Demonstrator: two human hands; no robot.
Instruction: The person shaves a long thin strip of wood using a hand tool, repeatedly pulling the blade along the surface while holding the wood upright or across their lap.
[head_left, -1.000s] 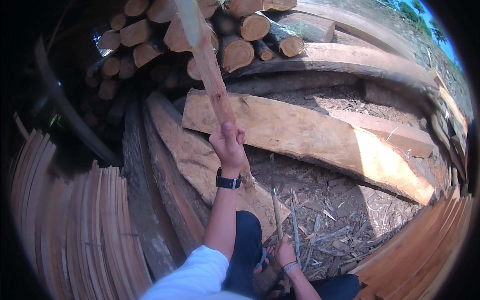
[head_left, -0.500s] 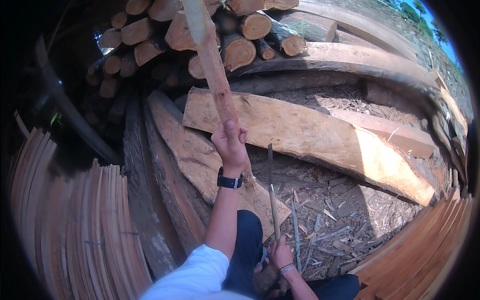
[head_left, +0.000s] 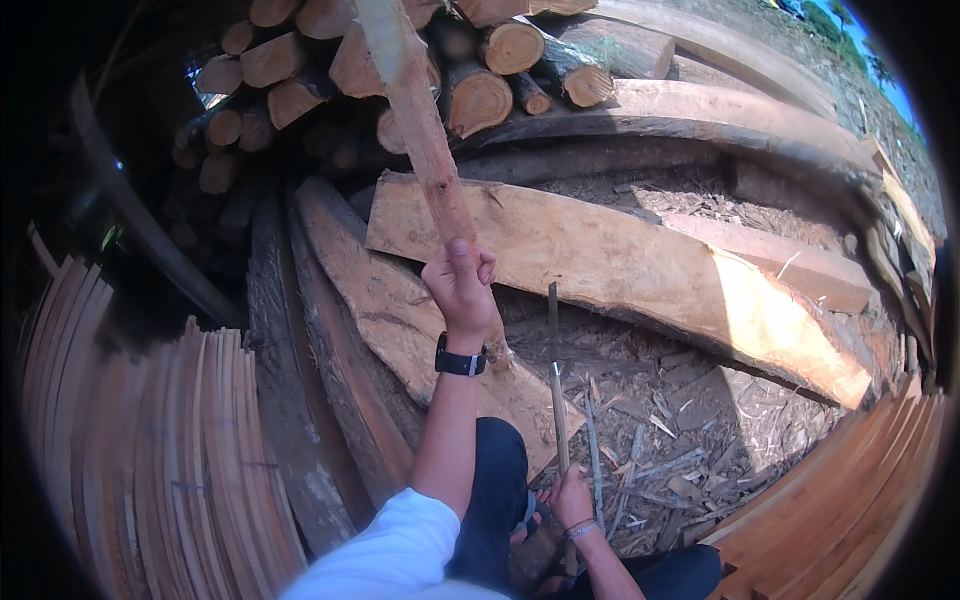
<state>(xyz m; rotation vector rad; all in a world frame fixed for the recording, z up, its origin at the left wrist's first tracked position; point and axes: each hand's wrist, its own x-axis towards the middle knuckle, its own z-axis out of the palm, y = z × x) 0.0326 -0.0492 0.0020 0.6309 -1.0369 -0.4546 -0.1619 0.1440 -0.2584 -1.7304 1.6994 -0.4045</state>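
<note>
In the head view, a long, wide, tan slab of sawn wood [head_left: 580,255] lies across the ground in front of the person, its right end in bright sunlight. The left hand [head_left: 460,283] appears in front of the slab's left end, fingers closed around a long, narrow, rough strip of reddish-brown and pale wood [head_left: 425,135]. The strip slants up past the slab's far edge and leaves the picture at the top; its lower part shows beneath the fist. A black wristwatch [head_left: 460,360] is on the left wrist, above a white sleeve [head_left: 390,545].

The right hand [head_left: 572,499], with a thin bracelet [head_left: 582,528] at the wrist, is on the person's side of the slab. It grips the slender, light-brown handle of a long tool with a narrow, dark blade [head_left: 559,415]. The blade points up toward the slab's near edge; whether its tip touches the wood cannot be told.

A second tan slab with a pointed end [head_left: 385,315] lies left of the first slab and partly behind it in the view. Wood chips and scraps [head_left: 690,440] cover the ground nearer than the slab. Beyond it rises a stack of cut logs [head_left: 478,103]. Thin upright boards [head_left: 190,450] stand to its left, and reddish-brown boards [head_left: 850,500] lie nearer, to its right.
</note>
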